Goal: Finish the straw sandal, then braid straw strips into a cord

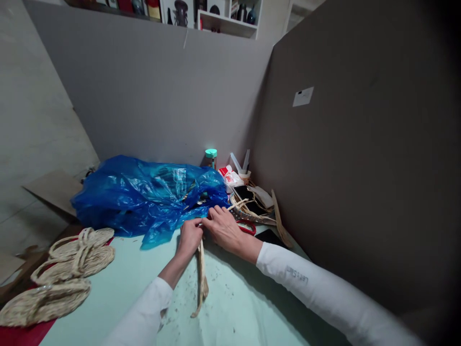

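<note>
Smooth grey partition [165, 96] at 11 o'clock; white compartmented shelving [230, 22] at 12. Dark brown-grey panel [360, 154] at 3. Pale mottled wall [32, 101] at 10. Pale-green tabletop [237, 307] at 6. Dim light.

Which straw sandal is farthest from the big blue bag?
The bottom-left straw sandal; the other two straw sandals lie farther back, closer to the blue plastic bag.

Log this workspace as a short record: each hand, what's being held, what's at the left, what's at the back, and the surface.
Left hand: pinching near the top of the strip
Right hand: fingers meeting the left hand's; exact grip hidden
Held: straw strip, hanging down
At left: woven sandals
At back: blue plastic bag, jar with green lid
Surface: pale green tabletop
</note>
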